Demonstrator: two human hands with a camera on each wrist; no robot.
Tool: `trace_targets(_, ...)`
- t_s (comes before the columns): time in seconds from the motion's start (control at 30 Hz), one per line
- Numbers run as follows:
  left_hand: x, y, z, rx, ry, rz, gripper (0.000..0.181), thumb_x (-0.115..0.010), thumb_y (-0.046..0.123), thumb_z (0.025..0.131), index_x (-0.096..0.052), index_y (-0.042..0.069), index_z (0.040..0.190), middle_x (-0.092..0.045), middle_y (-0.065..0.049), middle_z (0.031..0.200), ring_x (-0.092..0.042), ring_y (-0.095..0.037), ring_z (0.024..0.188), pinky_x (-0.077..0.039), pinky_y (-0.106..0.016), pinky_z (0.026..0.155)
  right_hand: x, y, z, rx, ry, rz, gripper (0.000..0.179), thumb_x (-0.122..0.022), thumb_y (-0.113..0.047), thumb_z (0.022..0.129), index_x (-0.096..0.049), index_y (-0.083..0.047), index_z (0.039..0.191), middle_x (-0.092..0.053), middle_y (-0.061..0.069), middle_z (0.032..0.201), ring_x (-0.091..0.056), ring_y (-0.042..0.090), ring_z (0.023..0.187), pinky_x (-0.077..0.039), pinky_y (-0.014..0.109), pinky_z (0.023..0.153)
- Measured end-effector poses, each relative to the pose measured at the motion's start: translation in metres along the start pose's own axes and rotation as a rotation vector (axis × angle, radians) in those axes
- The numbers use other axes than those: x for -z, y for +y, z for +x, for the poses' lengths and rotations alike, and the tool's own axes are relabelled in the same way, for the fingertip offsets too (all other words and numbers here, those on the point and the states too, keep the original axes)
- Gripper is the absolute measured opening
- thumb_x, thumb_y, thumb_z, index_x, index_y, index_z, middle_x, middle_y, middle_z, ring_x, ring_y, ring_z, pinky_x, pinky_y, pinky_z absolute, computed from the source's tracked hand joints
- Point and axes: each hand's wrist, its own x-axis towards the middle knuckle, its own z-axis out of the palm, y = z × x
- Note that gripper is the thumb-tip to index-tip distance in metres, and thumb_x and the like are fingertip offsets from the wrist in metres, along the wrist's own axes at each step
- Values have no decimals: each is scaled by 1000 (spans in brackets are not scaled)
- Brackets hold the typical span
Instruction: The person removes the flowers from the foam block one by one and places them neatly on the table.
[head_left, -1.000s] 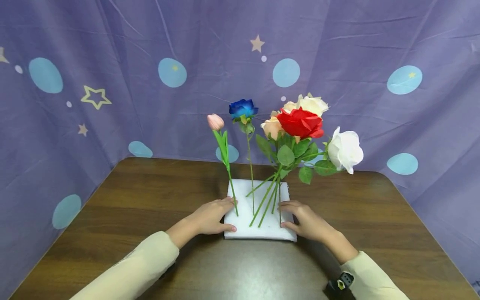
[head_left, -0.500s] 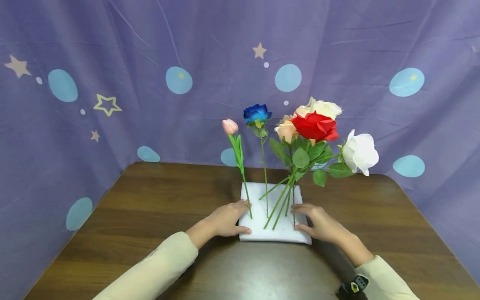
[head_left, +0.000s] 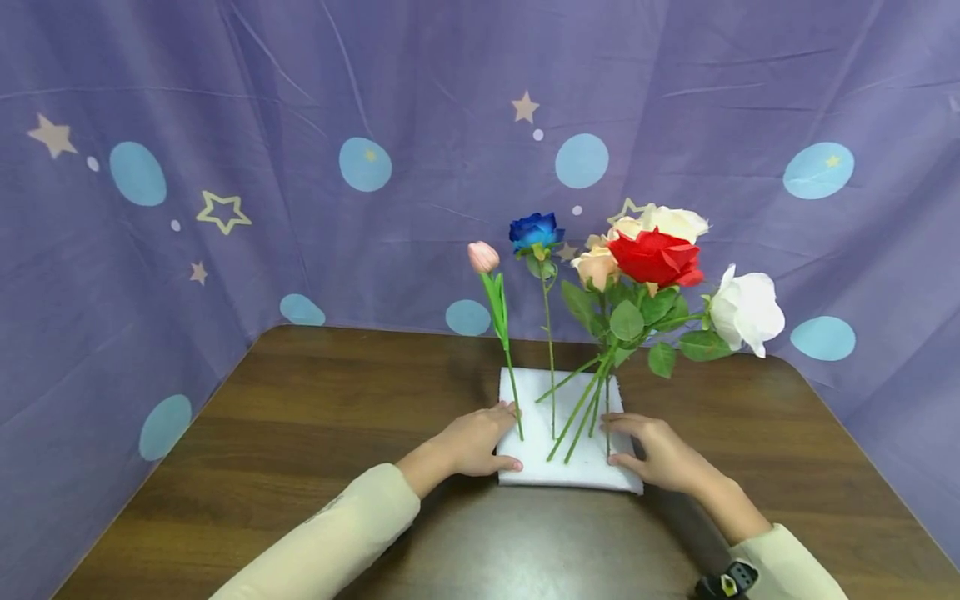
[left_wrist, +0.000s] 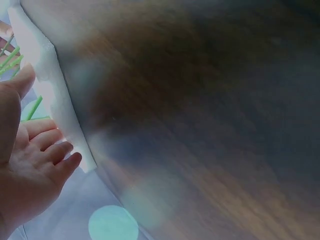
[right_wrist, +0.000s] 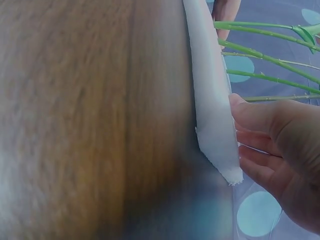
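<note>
A white foam board (head_left: 570, 475) lies on the table, with artificial flowers standing in it by their stems. A pink tulip (head_left: 483, 257) is at the left, a blue rose (head_left: 536, 232) beside it. Rightward are peach roses (head_left: 597, 267), a red rose (head_left: 656, 257), a cream rose (head_left: 677, 223) and a leaning white rose (head_left: 748, 312); several stems cross. My left hand (head_left: 480, 442) rests against the board's left edge, fingers and thumb extended. At the opposite edge, my right hand (head_left: 662, 454) touches the board with fingers and thumb spread, close to the rightmost stem.
The brown wooden table (head_left: 360, 408) extends around the board on every side. Behind it hangs a purple curtain (head_left: 435, 100) with stars and blue dots. A black device (head_left: 731, 578) is strapped at my right wrist.
The foam board and its flowers have slid to the right along the table, both hands moving with it. The head view has also shifted a little.
</note>
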Motion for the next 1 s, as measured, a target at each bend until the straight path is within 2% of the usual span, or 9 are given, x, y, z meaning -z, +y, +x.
trace_targets(0.33,2,1,2,6,12,87,77,-63,54,86,-47,0,140,-46,-15,148,-43,-27,139,-40,-36,114,0,-2,2,-22,-8,-11,36,-82,-9,71,-70,-1,104,-71,16,110,-67,32,102,-56,48,86)
trace_targets(0.63,-1,0,5,3,11,138,79,-60,58,86,-45,3,141,-44,-12,150,-42,-25,140,-37,-33,117,0,-6,3,-30,14,-43,37,-83,-10,67,-70,-3,102,-72,15,109,-67,32,101,-55,46,85)
trace_targets(0.8,-3,0,5,5,18,156,78,-59,60,86,-46,4,141,-45,-10,150,-42,-24,140,-37,-32,117,-1,-8,2,-37,37,-41,39,-84,-9,66,-71,-7,103,-72,12,110,-67,32,101,-53,30,91)
trace_targets(0.9,-3,1,4,13,15,154,78,-59,59,86,-47,5,140,-44,-9,150,-42,-23,140,-38,-31,116,-2,-8,1,-42,45,-28,40,-84,-10,66,-71,-8,104,-72,11,111,-67,32,102,-46,14,98)
trace_targets(1.0,-3,1,5,10,16,154,77,-59,59,86,-47,6,140,-44,-9,150,-41,-23,140,-38,-30,116,-2,-7,1,-52,45,-29,41,-85,-11,66,-71,-9,105,-72,10,111,-67,32,101,-38,5,101)
